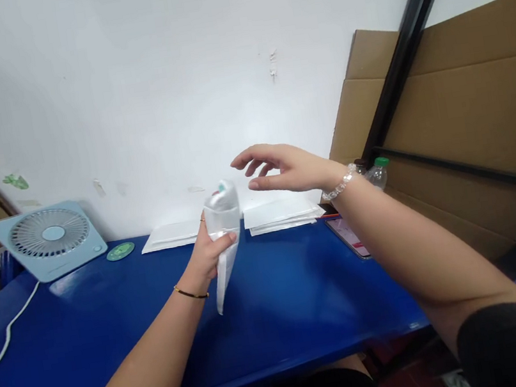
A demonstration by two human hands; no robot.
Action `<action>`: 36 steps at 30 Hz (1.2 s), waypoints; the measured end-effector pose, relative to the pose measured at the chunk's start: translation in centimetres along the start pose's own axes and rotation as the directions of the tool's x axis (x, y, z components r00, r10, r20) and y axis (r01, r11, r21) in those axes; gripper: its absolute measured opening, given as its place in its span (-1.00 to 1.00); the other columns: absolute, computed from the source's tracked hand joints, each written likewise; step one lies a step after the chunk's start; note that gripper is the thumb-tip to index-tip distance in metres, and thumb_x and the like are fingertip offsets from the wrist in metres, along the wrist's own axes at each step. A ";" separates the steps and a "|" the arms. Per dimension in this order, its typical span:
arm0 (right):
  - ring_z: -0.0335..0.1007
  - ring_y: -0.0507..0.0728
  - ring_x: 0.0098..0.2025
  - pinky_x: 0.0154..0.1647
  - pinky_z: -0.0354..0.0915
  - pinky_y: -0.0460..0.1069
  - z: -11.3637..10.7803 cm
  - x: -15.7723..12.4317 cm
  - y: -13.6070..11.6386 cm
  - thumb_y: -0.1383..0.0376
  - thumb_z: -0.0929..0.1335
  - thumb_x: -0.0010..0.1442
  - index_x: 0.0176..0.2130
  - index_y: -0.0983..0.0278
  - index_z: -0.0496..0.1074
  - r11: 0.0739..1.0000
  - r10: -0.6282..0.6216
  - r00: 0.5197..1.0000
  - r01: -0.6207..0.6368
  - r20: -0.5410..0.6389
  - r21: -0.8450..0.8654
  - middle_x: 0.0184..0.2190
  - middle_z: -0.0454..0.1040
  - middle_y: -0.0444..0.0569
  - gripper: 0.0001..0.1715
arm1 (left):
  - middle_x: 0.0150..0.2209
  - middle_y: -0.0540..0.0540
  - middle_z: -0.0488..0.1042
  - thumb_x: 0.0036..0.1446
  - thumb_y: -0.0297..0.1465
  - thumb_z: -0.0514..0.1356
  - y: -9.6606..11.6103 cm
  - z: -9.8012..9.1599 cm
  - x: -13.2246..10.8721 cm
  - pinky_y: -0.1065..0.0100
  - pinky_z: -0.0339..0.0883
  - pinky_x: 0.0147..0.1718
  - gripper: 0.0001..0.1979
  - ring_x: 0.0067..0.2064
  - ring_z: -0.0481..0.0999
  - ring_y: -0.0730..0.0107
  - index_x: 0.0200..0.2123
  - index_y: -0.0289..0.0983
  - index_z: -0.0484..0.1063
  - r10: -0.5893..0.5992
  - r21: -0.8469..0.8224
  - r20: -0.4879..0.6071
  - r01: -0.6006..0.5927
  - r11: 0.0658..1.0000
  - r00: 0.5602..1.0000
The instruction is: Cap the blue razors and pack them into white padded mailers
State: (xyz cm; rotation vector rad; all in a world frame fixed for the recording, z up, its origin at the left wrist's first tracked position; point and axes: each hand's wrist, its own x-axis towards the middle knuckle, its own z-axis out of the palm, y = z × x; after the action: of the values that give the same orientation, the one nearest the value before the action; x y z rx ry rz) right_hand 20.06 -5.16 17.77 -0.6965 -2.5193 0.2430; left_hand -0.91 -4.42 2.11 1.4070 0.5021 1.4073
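My left hand point(211, 245) is closed around a white plastic pouch point(223, 218), held upright above the table. A bit of teal shows at the pouch's top; what it belongs to I cannot make out. To the right and slightly higher, my right hand point(283, 167) hovers with its fingers loosely curved and thumb apart, touching nothing. Behind the hands, against the wall, lie a stack of flat white pouches point(280, 214) on the right and another flat white stack point(170, 236) on the left.
A light blue fan point(53, 234) leans at the back left, its white cable point(11, 330) crossing the blue table point(111, 312). Near it lies a green disc point(120, 251). At right are a phone point(348, 238), a green-capped bottle point(378, 172), cardboard point(479, 115) and a black metal post point(394, 63).
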 end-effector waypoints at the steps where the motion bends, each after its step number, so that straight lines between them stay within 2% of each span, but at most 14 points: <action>1: 0.32 0.14 -0.02 -0.06 0.33 0.10 0.3 -0.2 0.1 0.21 0.30 0.20 0.14 0.19 0.25 1.000 -0.014 1.000 0.014 -0.025 0.022 0.12 0.29 0.04 -0.48 | -0.10 -0.10 0.42 -0.15 -0.36 0.33 0.3 -0.2 -0.1 0.31 0.30 -0.15 -0.36 -0.13 0.42 0.27 0.07 -0.24 0.30 -0.013 -0.064 0.004 0.013 0.998 1.000; 3: 0.31 0.15 0.01 -0.05 0.33 0.11 1.1 -0.5 0.1 0.24 0.30 0.20 0.18 0.18 0.19 0.998 -0.045 0.998 0.047 -0.054 0.035 0.16 0.23 0.04 -0.44 | -0.15 -0.11 0.44 -0.15 -0.34 0.32 0.7 -0.5 -0.2 0.29 0.32 -0.15 -0.47 -0.17 0.43 0.27 -0.03 -0.26 0.39 -0.032 -0.158 0.030 0.036 0.987 0.999; 6: 0.27 0.16 0.05 -0.02 0.32 0.12 2.2 -0.3 -0.3 0.27 0.31 0.20 0.20 0.16 0.15 0.995 -0.099 0.992 0.100 -0.076 0.002 0.17 0.20 0.04 -0.41 | -0.08 -0.14 0.43 -0.17 -0.36 0.32 0.9 -0.2 -0.6 0.26 0.32 -0.10 -0.47 -0.12 0.43 0.23 -0.03 -0.24 0.42 -0.056 -0.198 0.091 0.073 0.977 0.994; 13: 0.24 0.16 0.09 0.03 0.26 0.08 3.7 -0.3 -0.8 0.21 0.32 0.21 0.10 0.22 0.31 0.971 -0.220 0.974 0.213 -0.056 -0.110 0.12 0.28 0.07 -0.54 | -0.02 -0.17 0.45 -0.18 -0.30 0.32 0.5 1.0 -1.1 -0.01 0.19 0.08 -0.38 0.10 0.34 -0.05 0.04 -0.20 0.36 -0.159 -0.301 0.292 0.249 0.921 0.943; 15: 0.32 0.13 0.00 -0.05 0.29 0.04 3.9 -0.6 -0.9 0.19 0.33 0.20 0.06 0.24 0.36 0.972 -0.211 0.977 0.212 0.013 -0.107 0.04 0.36 0.06 -0.57 | 0.03 -0.19 0.43 -0.19 -0.28 0.34 0.3 0.8 -1.2 -0.06 0.15 0.10 -0.31 0.15 0.29 -0.12 0.08 -0.20 0.32 -0.183 -0.304 0.342 0.293 0.906 0.922; 17: 0.37 0.09 -0.13 -0.14 0.29 -0.02 3.8 -0.7 -1.3 0.19 0.34 0.20 -0.02 0.27 0.42 0.978 -0.181 0.980 0.188 0.087 -0.086 -0.10 0.45 0.03 -0.63 | 0.06 -0.24 0.41 -0.21 -0.24 0.36 0.1 0.6 -1.3 -0.08 0.12 0.11 -0.27 0.18 0.25 -0.17 0.10 -0.22 0.30 -0.221 -0.262 0.416 0.349 0.900 0.882; 20: 0.36 0.03 -0.28 -0.26 0.23 -0.08 3.3 -0.8 -1.7 0.22 0.34 0.20 -0.19 0.33 0.48 0.994 -0.087 0.985 0.096 0.148 -0.051 -0.28 0.48 -0.04 -0.76 | 0.11 -0.31 0.35 -0.21 -0.18 0.37 0.0 0.4 -1.4 -0.08 0.11 0.12 -0.25 0.19 0.22 -0.21 0.09 -0.29 0.32 -0.238 -0.181 0.520 0.378 0.908 0.820; 22: 0.32 0.00 -0.36 -0.35 0.18 -0.10 2.9 -0.8 -1.4 0.21 0.33 0.20 -0.28 0.35 0.47 1.000 -0.007 0.983 0.010 0.184 -0.017 -0.37 0.46 -0.08 -0.77 | 0.13 -0.33 0.33 -0.18 -0.16 0.35 0.1 0.4 -1.4 -0.07 0.13 0.10 -0.27 0.18 0.23 -0.21 0.08 -0.31 0.33 -0.252 -0.136 0.547 0.381 0.914 0.799; 23: 0.30 -0.01 -0.39 -0.39 0.15 -0.11 2.8 -0.9 -1.0 0.20 0.32 0.20 -0.30 0.35 0.46 1.000 0.030 0.979 -0.031 0.202 0.000 -0.42 0.44 -0.11 -0.75 | 0.12 -0.33 0.34 -0.15 -0.18 0.34 0.1 0.5 -1.4 -0.06 0.15 0.08 -0.30 0.17 0.25 -0.20 0.08 -0.31 0.33 -0.276 -0.103 0.539 0.388 0.916 0.796; 25: 0.27 -0.01 -0.42 -0.42 0.11 -0.11 2.7 -1.1 0.0 0.16 0.30 0.21 -0.31 0.35 0.45 0.995 0.091 0.973 -0.099 0.212 0.028 -0.45 0.41 -0.12 -0.71 | 0.09 -0.30 0.39 -0.09 -0.25 0.33 -0.1 0.5 -1.2 -0.03 0.20 0.05 -0.38 0.13 0.32 -0.13 0.07 -0.29 0.34 -0.346 -0.027 0.460 0.402 0.915 0.818; 29: 0.25 0.01 -0.35 -0.37 0.10 -0.10 3.5 -1.5 1.8 0.12 0.28 0.22 -0.21 0.32 0.42 0.990 0.141 0.989 -0.142 0.048 0.024 -0.35 0.42 -0.08 -0.68 | 0.03 -0.23 0.46 -0.05 -0.30 0.33 -1.0 0.4 -1.0 0.06 0.28 -0.02 -0.47 0.04 0.42 -0.01 0.03 -0.24 0.37 -0.409 0.048 0.249 0.411 0.911 0.878; 33: 0.13 -0.02 -0.47 -0.45 0.04 -0.11 4.1 -1.8 2.8 0.07 0.25 0.23 -0.42 0.32 0.39 0.985 0.175 0.984 -0.175 0.047 -0.009 -0.54 0.29 -0.16 -0.60 | -0.03 -0.21 0.49 -0.09 -0.24 0.36 -1.7 0.1 -0.7 0.14 0.31 -0.08 -0.44 -0.02 0.45 0.00 0.01 -0.25 0.38 -0.420 0.018 0.245 0.429 0.903 0.874; 35: 0.09 -0.02 -0.52 -0.49 0.03 -0.11 4.0 -2.2 4.4 0.05 0.26 0.21 -0.50 0.32 0.35 0.957 0.291 0.954 -0.290 -0.071 0.023 -0.60 0.22 -0.17 -0.56 | -0.05 -0.21 0.50 -0.06 -0.14 0.32 -1.9 -0.4 -0.1 0.18 0.32 -0.11 -0.44 -0.04 0.46 0.02 0.00 -0.26 0.39 -0.411 -0.063 0.225 0.434 0.899 0.883; 36: 0.09 -0.02 -0.53 -0.50 0.04 -0.11 3.9 -2.6 5.6 0.04 0.26 0.21 -0.51 0.32 0.34 0.926 0.376 0.912 -0.369 -0.165 0.075 -0.60 0.22 -0.16 -0.55 | -0.06 -0.21 0.50 -0.01 -0.10 0.28 -2.1 -0.7 0.3 0.21 0.33 -0.13 -0.47 -0.05 0.46 0.06 -0.02 -0.26 0.40 -0.406 -0.114 0.165 0.427 0.897 0.899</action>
State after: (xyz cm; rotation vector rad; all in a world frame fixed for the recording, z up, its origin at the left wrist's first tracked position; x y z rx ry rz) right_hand 22.35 -1.86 11.65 -1.1305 -2.1906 0.3500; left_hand -0.77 -3.13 0.34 1.1800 0.5602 0.9713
